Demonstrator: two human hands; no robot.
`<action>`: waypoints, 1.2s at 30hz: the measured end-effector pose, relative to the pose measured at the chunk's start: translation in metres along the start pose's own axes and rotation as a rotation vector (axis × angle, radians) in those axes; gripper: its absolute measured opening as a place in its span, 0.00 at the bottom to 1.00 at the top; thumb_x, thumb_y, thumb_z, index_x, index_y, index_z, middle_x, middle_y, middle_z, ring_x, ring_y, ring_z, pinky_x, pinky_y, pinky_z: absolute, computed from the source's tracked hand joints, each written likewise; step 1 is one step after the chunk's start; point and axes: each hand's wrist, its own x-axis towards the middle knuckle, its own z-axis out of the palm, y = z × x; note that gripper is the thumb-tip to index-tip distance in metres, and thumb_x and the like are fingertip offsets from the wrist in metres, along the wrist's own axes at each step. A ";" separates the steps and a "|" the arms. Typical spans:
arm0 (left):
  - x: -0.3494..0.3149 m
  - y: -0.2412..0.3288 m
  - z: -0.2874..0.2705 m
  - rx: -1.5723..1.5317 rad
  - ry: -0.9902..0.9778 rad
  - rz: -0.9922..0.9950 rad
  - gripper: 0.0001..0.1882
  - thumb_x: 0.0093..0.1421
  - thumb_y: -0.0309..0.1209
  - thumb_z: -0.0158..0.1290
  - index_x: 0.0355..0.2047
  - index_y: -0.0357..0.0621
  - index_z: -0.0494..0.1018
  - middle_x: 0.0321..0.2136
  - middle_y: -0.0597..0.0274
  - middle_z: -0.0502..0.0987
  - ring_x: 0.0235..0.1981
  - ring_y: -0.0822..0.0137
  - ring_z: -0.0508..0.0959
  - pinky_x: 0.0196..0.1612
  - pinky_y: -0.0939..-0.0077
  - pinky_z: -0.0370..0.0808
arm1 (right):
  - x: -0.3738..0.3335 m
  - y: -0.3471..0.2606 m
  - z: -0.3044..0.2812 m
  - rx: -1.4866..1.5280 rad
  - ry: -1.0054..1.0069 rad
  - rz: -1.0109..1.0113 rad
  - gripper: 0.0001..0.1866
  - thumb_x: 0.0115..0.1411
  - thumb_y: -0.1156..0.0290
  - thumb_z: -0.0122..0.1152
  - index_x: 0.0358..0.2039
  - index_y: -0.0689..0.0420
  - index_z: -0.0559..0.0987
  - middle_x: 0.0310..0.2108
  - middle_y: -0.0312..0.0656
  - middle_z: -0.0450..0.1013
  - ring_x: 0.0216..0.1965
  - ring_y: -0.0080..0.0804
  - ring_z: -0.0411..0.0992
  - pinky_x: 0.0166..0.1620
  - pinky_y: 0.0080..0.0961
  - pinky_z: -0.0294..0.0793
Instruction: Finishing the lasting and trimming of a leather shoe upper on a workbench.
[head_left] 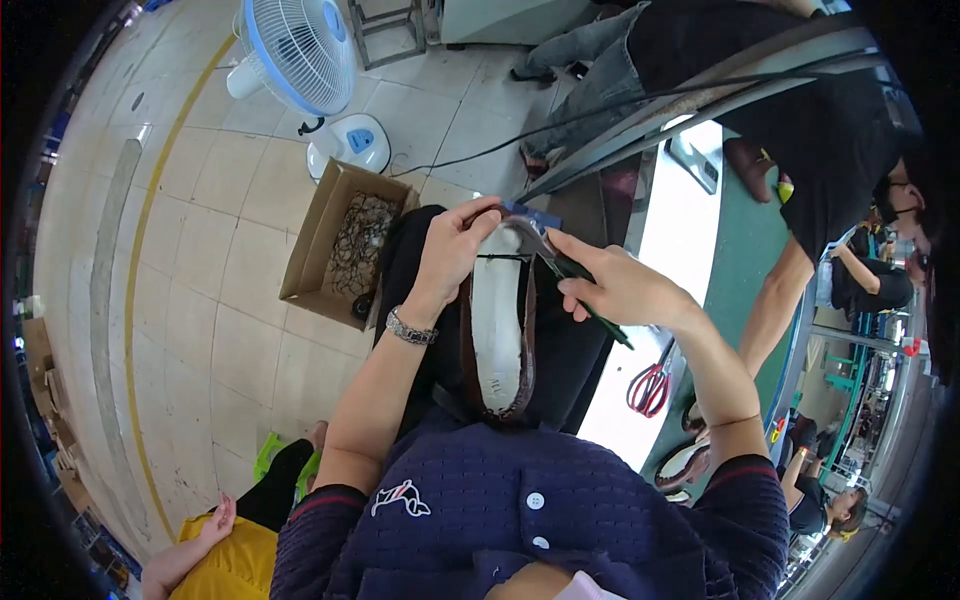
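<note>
One shoe upper on a white last [497,320], sole side up in the lap; brown leather still loose along the edges, toe partly pulled over. Left hand [452,250] clasping the toe, right hand [615,285] gripping green-handled pincers [585,300]. Red scissors [650,388] right, cardboard box [320,240] left

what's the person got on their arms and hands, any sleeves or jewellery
Both forearms are bare, with no gloves. The left hand has a silver link bracelet at the wrist. The right hand has no bracelet; a thin band circles that forearm. Dark navy knitted sleeves with red-trimmed cuffs end near the elbows.
</note>
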 end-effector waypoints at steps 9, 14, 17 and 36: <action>0.003 -0.002 -0.006 0.131 -0.098 0.129 0.17 0.64 0.31 0.52 0.50 0.33 0.74 0.31 0.71 0.75 0.31 0.82 0.69 0.36 0.86 0.67 | 0.029 -0.005 0.041 -0.364 0.521 -0.150 0.36 0.61 0.72 0.54 0.68 0.52 0.53 0.22 0.60 0.74 0.27 0.62 0.74 0.35 0.52 0.74; 0.002 -0.003 -0.014 0.091 -0.123 0.052 0.18 0.64 0.29 0.51 0.53 0.34 0.72 0.37 0.67 0.78 0.37 0.79 0.72 0.43 0.85 0.69 | 0.013 -0.026 0.022 -0.414 0.549 -0.314 0.39 0.61 0.70 0.55 0.69 0.53 0.47 0.21 0.58 0.74 0.26 0.60 0.74 0.33 0.50 0.73; 0.002 -0.001 -0.013 0.197 -0.155 0.149 0.18 0.64 0.29 0.51 0.53 0.34 0.72 0.41 0.66 0.78 0.39 0.78 0.73 0.46 0.84 0.69 | 0.028 -0.003 0.048 -0.366 0.678 -0.216 0.38 0.62 0.70 0.54 0.69 0.51 0.48 0.21 0.56 0.74 0.25 0.57 0.75 0.32 0.50 0.73; -0.006 0.014 -0.019 0.109 -0.289 -0.010 0.28 0.57 0.23 0.55 0.59 0.34 0.66 0.46 0.64 0.75 0.43 0.76 0.73 0.50 0.81 0.69 | 0.032 0.002 0.050 -0.380 0.722 -0.292 0.37 0.61 0.69 0.54 0.69 0.42 0.51 0.22 0.54 0.75 0.26 0.54 0.76 0.32 0.48 0.74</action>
